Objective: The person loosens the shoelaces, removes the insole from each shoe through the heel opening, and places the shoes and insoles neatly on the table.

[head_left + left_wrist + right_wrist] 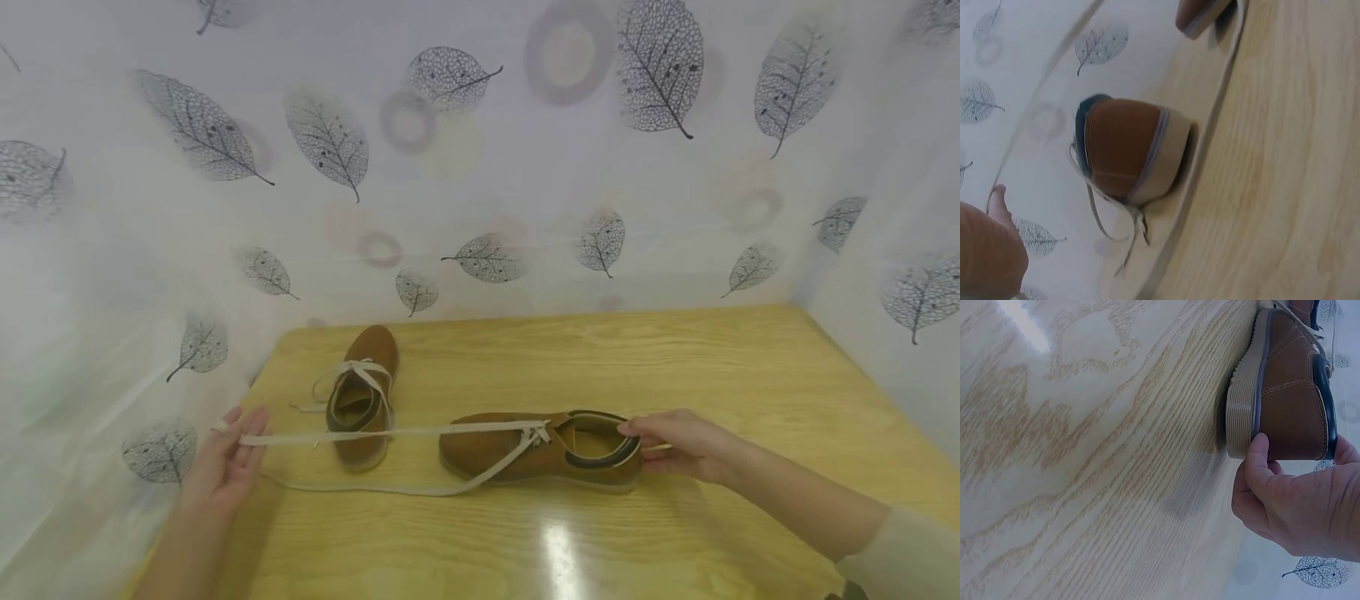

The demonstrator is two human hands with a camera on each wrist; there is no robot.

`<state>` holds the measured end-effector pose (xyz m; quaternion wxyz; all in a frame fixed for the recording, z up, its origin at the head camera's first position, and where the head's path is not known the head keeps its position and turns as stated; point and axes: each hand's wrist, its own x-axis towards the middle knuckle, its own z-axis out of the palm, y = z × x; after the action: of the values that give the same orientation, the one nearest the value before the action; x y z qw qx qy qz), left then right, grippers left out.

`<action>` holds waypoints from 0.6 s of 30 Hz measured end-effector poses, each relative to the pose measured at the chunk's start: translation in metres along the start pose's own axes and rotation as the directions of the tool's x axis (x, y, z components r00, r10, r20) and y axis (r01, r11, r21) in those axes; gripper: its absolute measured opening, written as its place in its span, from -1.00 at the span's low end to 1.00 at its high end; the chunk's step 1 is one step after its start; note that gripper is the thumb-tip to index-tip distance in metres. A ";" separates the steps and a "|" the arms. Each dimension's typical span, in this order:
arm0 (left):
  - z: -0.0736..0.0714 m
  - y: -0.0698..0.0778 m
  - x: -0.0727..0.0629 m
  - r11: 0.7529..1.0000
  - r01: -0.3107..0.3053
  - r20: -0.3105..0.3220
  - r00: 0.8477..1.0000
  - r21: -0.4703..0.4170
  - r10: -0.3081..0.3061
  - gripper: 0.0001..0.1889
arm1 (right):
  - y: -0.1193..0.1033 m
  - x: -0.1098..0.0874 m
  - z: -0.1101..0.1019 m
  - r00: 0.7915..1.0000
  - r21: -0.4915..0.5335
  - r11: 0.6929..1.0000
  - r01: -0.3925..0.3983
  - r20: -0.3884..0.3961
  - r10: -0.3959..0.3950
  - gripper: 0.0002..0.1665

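Observation:
A brown shoe (495,454) lies lengthwise on the wooden table, toe to the left. My right hand (678,446) grips its heel, with thumb and fingers on the heel's sides in the right wrist view. From the shoe's eyelets a pale shoelace (442,429) runs taut to my left hand (225,467), which pinches it near the table's left edge. The other lace end (375,490) trails loosely along the table toward that hand. A second brown shoe (375,346), its lace tied in a bow, stands behind the taut lace; the left wrist view shows its heel (1122,147).
The wooden table (675,358) carries both shoes. A white curtain (510,183) printed with grey leaves hangs behind it and along both sides. Light glares off the table (558,558) near the front.

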<state>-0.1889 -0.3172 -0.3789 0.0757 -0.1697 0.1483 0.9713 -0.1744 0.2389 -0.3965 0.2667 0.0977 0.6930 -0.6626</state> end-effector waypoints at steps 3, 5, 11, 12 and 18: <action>-0.007 0.007 0.000 1.000 -0.005 -0.044 0.999 0.000 0.005 -0.64 | 0.000 0.000 0.001 1.000 0.000 1.000 -0.003 -0.003 0.003 -0.58; -0.012 0.011 0.002 1.000 -0.004 -0.089 0.996 0.029 0.006 -0.63 | -0.001 -0.001 0.001 1.000 0.003 1.000 -0.002 0.000 0.002 -0.60; -0.030 0.013 0.008 0.993 0.068 -0.216 0.975 0.100 -0.045 -0.38 | -0.001 -0.001 0.000 1.000 0.008 1.000 0.011 0.016 -0.011 -0.62; -0.033 0.013 0.009 0.992 0.083 -0.226 0.972 0.098 -0.059 -0.35 | -0.001 -0.001 0.000 1.000 0.005 1.000 0.012 0.016 -0.012 -0.61; -0.048 0.011 0.018 0.993 0.112 -0.295 0.951 0.038 -0.096 -0.31 | -0.001 0.000 0.000 1.000 0.006 1.000 0.008 0.004 -0.008 -0.58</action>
<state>-0.1928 -0.3409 -0.4256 0.1087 -0.3169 0.1748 0.9259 -0.1747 0.2388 -0.3953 0.2650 0.0943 0.6910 -0.6659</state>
